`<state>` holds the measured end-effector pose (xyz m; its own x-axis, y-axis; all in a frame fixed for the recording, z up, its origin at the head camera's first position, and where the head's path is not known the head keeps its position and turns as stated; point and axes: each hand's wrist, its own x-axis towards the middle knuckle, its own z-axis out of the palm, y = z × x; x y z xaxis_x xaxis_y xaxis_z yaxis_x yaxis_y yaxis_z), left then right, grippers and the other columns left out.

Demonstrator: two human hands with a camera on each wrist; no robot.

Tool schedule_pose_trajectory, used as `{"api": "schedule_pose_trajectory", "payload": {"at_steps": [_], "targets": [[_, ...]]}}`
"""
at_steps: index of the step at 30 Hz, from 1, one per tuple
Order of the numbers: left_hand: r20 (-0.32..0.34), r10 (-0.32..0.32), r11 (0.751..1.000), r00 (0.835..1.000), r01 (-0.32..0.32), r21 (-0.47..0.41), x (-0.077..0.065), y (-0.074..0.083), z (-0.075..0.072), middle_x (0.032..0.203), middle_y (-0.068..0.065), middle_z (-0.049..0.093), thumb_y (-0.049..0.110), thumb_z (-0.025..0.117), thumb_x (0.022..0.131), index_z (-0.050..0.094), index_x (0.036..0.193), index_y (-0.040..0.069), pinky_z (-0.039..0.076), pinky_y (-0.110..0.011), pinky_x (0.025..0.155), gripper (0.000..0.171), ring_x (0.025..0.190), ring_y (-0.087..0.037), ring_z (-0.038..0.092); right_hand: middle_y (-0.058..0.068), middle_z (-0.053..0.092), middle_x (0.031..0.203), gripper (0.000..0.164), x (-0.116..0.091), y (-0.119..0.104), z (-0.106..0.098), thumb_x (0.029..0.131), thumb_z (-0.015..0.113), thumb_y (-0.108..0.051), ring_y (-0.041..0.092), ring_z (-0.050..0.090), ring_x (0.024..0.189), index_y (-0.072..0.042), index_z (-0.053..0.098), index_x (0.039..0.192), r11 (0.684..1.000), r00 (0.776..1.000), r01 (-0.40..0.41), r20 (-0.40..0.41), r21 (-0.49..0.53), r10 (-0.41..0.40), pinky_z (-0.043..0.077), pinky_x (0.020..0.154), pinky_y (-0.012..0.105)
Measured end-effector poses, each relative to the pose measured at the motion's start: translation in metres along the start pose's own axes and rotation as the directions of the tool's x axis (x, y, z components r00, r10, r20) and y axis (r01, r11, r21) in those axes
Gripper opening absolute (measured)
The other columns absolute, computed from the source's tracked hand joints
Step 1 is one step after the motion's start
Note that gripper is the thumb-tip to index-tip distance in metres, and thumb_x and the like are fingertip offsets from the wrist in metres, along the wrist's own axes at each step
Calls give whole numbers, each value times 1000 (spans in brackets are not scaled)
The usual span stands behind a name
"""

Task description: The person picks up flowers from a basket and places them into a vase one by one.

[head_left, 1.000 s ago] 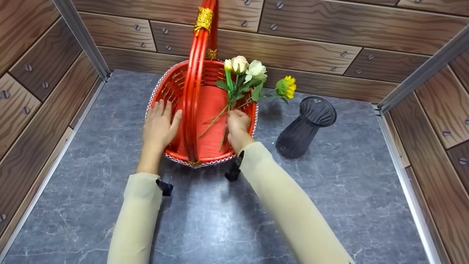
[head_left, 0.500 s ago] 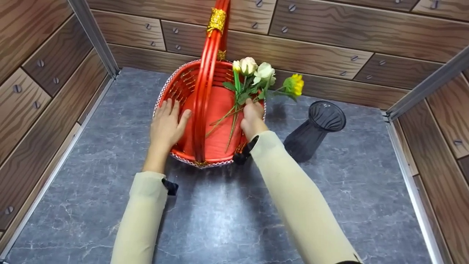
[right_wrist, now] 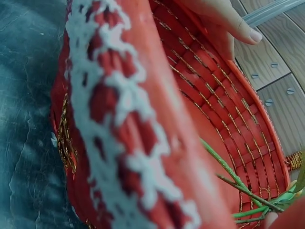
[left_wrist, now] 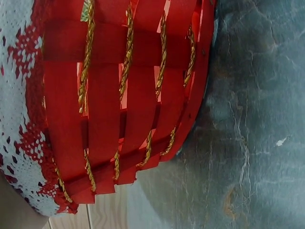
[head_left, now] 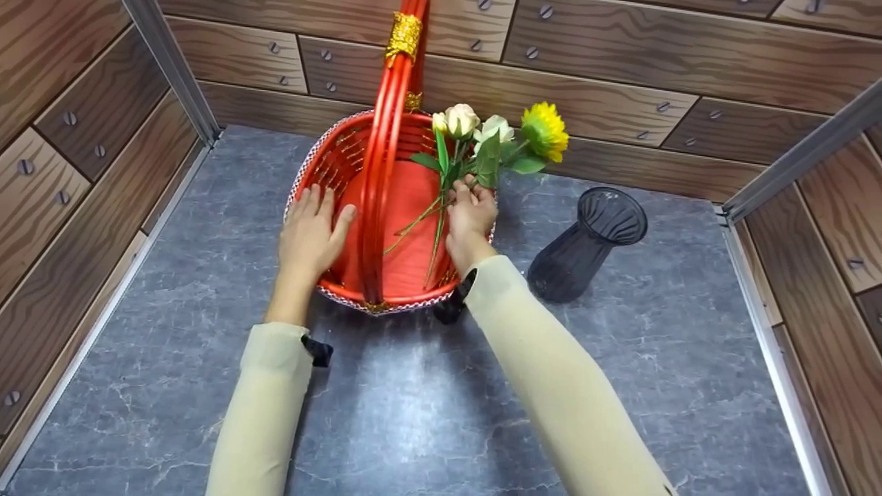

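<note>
A red woven basket [head_left: 406,269] with a tall handle and lace-trimmed rim stands on the grey floor. My left hand [head_left: 306,234] rests on its left rim, fingers straight and thumb spread inward; part of it shows in the right wrist view over the inner wall. Inside the basket's right side, my right hand [head_left: 472,213] pinches the stem of a yellow flower [head_left: 544,131], whose head leans out past the rim. Beside it a pale rose [head_left: 460,120] and a white flower [head_left: 493,131] lean on the rim, their thin stems [head_left: 435,244] crossing over the basket's floor.
A dark ribbed glass vase [head_left: 579,241] leans at an angle in the head view, to the right of the basket. Wood-patterned walls [head_left: 586,103] enclose the grey marbled floor [head_left: 386,413] behind and at both sides.
My right hand has moved up along the stems, and its fingers have turned upward. The yellow flower has risen and turned its head toward me. My left hand stays on the rim.
</note>
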<state>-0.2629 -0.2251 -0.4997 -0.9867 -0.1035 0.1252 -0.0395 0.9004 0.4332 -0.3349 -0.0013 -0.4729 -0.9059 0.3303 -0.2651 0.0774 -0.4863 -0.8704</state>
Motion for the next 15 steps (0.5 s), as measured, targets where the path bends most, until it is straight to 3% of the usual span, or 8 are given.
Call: {"api": "schedule_pose_trajectory", "payload": {"at_steps": [2,5,8,10,12,15], "targets": [[-7,4,1000,1000,-4,-2,0,0,1,163,-19,25,65,21,102,34,155,6,8,-47,125,80,153,-35,16,27,63,128,33,1,0,0,102,52,-3,30,62,102,2,57,134,1000,1000,12,0,15,-12,45,67,26],[-16,14,1000,1000,-14,-8,0,0,1,162,-20,26,63,23,103,35,155,6,9,-47,125,78,153,-36,17,31,66,116,31,2,-2,-2,103,48,-3,25,61,87,3,57,132,995,997,79,12,65,-80,46,65,27],[-23,21,1000,1000,-21,-9,-1,0,2,162,-21,27,62,24,103,35,154,5,9,-48,125,77,152,-37,18,23,67,95,33,3,-6,-5,104,46,-4,21,59,77,4,54,134,984,987,147,52,96,-152,48,65,29],[-23,24,1000,999,-24,-7,-1,0,2,162,-21,27,62,24,103,35,154,4,10,-49,125,78,152,-37,18,16,63,88,36,4,-10,-9,104,45,-5,20,56,76,4,51,138,986,983,150,98,79,-157,46,64,31],[-22,24,1000,999,-24,-6,-1,0,1,162,-22,27,62,23,103,35,154,4,10,-49,125,78,152,-37,18,14,62,90,37,6,-14,-13,104,45,-3,20,56,78,4,49,140,991,981,132,139,36,-136,49,67,32],[-17,22,1000,1000,-22,-6,-1,0,1,162,-21,26,62,23,103,35,154,4,9,-49,125,78,152,-37,17,25,62,103,38,6,-16,-18,103,47,0,20,58,84,5,49,140,992,976,108,196,-60,-95,53,73,34]]}}
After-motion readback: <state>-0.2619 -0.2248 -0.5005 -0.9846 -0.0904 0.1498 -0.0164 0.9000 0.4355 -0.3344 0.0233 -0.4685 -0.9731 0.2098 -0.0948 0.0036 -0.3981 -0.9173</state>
